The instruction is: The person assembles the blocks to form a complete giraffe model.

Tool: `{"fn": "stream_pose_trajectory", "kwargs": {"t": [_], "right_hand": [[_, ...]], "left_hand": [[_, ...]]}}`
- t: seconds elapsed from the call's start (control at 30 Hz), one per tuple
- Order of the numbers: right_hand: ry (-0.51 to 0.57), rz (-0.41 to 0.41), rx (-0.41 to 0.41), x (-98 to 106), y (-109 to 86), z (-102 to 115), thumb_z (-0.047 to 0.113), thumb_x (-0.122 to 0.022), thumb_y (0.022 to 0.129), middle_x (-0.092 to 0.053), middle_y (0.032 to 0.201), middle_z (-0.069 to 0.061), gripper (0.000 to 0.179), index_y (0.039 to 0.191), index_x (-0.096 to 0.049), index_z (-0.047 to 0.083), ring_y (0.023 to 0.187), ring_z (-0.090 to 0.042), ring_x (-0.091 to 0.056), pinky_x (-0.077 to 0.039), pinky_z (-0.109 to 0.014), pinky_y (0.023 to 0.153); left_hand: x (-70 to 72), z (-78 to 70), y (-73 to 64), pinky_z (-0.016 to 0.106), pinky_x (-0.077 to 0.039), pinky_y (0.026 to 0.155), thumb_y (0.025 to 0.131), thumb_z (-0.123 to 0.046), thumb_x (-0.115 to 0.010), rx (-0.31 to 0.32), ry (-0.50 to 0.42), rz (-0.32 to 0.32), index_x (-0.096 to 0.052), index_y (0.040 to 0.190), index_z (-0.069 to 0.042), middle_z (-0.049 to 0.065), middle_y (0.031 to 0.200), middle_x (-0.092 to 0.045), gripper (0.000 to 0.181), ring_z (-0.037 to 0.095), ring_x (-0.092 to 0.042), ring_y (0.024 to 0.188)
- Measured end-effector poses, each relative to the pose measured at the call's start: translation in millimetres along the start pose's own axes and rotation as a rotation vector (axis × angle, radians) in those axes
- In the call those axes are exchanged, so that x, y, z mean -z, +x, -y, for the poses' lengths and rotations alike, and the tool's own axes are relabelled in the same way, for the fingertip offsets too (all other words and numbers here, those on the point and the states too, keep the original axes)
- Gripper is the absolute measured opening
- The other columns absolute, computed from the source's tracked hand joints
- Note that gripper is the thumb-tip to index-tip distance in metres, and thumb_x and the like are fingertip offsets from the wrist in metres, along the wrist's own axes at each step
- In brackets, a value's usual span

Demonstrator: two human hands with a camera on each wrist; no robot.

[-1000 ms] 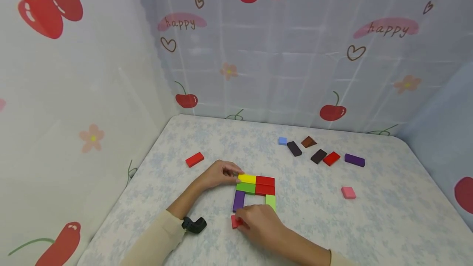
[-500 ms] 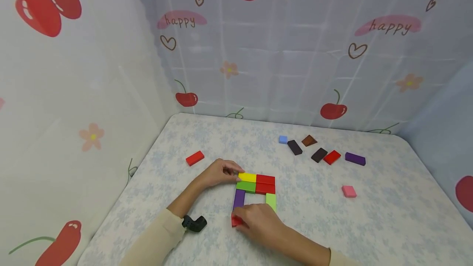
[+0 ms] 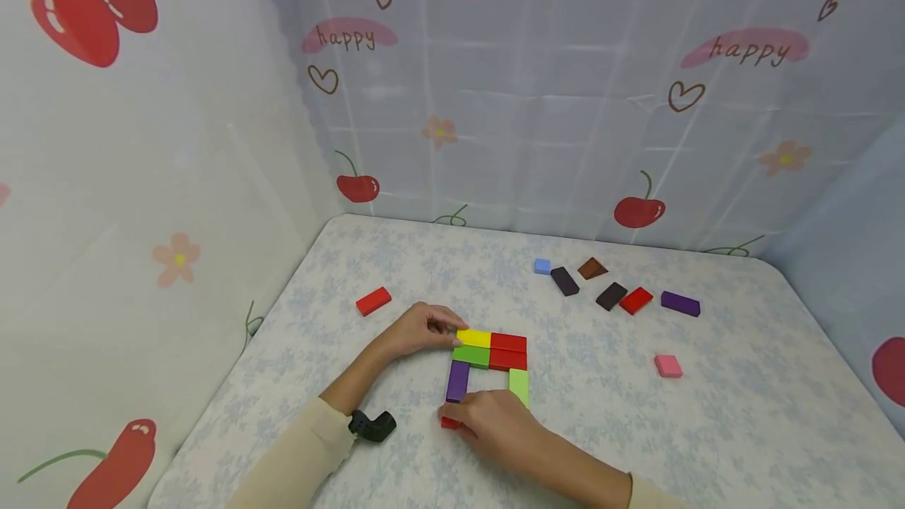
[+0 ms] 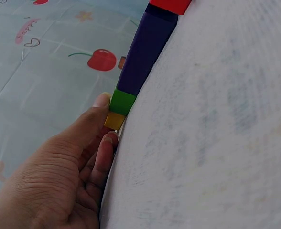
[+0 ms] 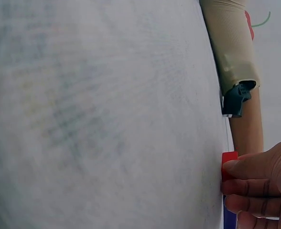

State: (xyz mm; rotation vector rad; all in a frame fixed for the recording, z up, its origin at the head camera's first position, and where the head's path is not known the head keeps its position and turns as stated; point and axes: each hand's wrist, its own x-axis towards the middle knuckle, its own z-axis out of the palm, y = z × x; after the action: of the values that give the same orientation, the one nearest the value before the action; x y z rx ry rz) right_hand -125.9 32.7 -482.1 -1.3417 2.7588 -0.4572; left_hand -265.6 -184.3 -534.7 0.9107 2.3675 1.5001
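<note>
Left hand (image 3: 424, 331) grips the yellow block (image 3: 476, 338), right hand (image 3: 500, 424) pinches a red block (image 5: 229, 157).

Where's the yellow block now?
In the head view, the yellow block sits below centre, between the left hand and a red block, just beyond the green block.

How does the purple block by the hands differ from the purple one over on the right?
The near purple block runs front to back; the far purple block lies nearly crosswise. The near purple block adjoins the green block; the far purple block touches no other block. Both are purple.
</note>
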Motion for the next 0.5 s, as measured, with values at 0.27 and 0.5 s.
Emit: {"fn": "stream_pose_trajectory", "kwargs": {"t": [0.27,0.5], "right_hand": [[-0.007,0.002,-0.022,0.8,1.6,-1.5,0.014,-0.079,0.089,-0.076,0.093,0.008,0.027,0.116,-0.079,0.021,0.075,-0.002,-0.067,-0.047,-0.014,0.062],[-0.065,-0.04,0.013,5.8,-6.6,-1.6,0.015,-0.082,0.087,-0.074,0.087,0.008,0.028,0.114,-0.078,0.02,0.071,-0.002,-0.064,-0.046,-0.015,0.058]], "left_hand": [[-0.1,-0.4,-0.8,0.025,-0.051,0.072,0.087,-0.018,-0.083,0.007,-0.003,-0.004,-0.08,0.114,-0.018,-0.006,0.108,-0.074,0.027,0.014,-0.061,0.081],[0.6,0.3,-0.1,0.027,-0.053,0.073,0.087,-0.02,-0.083,0.001,-0.004,0.005,-0.08,0.114,-0.019,-0.007,0.108,-0.073,0.027,0.015,-0.062,0.08]]}}
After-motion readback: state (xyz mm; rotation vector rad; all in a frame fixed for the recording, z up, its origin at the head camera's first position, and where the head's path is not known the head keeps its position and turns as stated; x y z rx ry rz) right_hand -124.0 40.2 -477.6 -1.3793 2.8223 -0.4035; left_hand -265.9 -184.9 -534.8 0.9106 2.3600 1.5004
